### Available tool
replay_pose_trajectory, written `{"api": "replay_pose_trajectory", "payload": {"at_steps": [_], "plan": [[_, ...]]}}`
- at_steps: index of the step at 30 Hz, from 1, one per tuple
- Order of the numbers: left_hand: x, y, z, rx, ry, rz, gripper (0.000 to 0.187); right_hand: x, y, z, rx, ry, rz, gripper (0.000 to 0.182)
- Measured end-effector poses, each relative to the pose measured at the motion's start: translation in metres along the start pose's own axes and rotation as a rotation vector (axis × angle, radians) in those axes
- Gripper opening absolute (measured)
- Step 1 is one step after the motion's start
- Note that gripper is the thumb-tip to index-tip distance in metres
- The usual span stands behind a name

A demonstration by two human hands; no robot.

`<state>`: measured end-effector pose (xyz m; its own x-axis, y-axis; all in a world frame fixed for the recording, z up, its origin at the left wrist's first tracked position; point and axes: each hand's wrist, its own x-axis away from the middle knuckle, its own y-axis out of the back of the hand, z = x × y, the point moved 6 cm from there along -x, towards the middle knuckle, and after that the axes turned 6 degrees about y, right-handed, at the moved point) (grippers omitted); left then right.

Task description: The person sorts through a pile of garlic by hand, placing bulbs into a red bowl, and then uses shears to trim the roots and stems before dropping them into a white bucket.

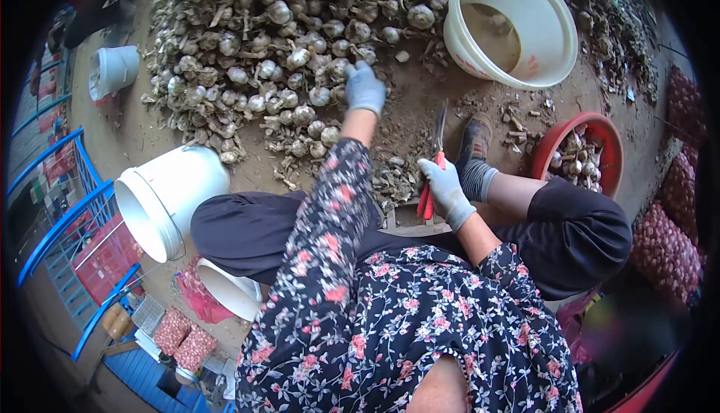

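Observation:
My left hand, in a pale grey-blue glove, reaches to the near edge of a large heap of garlic bulbs with stems. Its fingers point down among the bulbs and their tips are hidden, so I cannot see whether a bulb is in them. In my gloved right hand is a pair of red-handled shears, fingers closed round the handles and blades pointing away from me. Below and between the hands lies a small pile of cut stems and trimmings.
A large whitish tub stands far right, a red basin of garlic bulbs nearer. White buckets stand on the left. Red mesh sacks line the right edge. My shoe is beside the shears. Blue railings are at left.

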<state>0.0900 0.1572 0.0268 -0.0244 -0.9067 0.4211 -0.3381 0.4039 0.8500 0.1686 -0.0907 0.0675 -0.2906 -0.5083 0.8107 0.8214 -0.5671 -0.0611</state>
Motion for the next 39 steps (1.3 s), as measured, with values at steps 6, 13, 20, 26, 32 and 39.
{"api": "replay_pose_trajectory", "payload": {"at_steps": [6, 13, 20, 26, 32, 39], "plan": [[-0.035, -0.016, 0.031, -0.011, -0.118, 0.288, 0.046, 0.003, -0.005, 0.029, 0.94, 0.268, 0.085, 0.028], [0.054, 0.066, 0.008, 1.298, -0.182, 0.576, 0.055, 0.018, -0.024, 0.085, 1.189, 0.596, -0.031, 0.039], [0.092, 0.094, 0.016, 0.866, -0.248, 0.673, 0.062, 0.044, -0.036, 0.104, 1.427, 0.686, 0.023, 0.045], [0.105, 0.102, 0.011, 0.771, -0.334, 0.646, 0.053, 0.049, -0.038, 0.091, 1.473, 0.692, 0.144, 0.04], [0.101, 0.092, 0.012, 0.594, -0.334, 0.614, 0.049, 0.043, -0.028, 0.08, 1.335, 0.594, 0.184, 0.037], [0.095, 0.099, 0.021, 0.878, -0.28, 0.522, 0.057, 0.041, -0.012, 0.062, 0.957, 0.437, 0.123, 0.032]]}}
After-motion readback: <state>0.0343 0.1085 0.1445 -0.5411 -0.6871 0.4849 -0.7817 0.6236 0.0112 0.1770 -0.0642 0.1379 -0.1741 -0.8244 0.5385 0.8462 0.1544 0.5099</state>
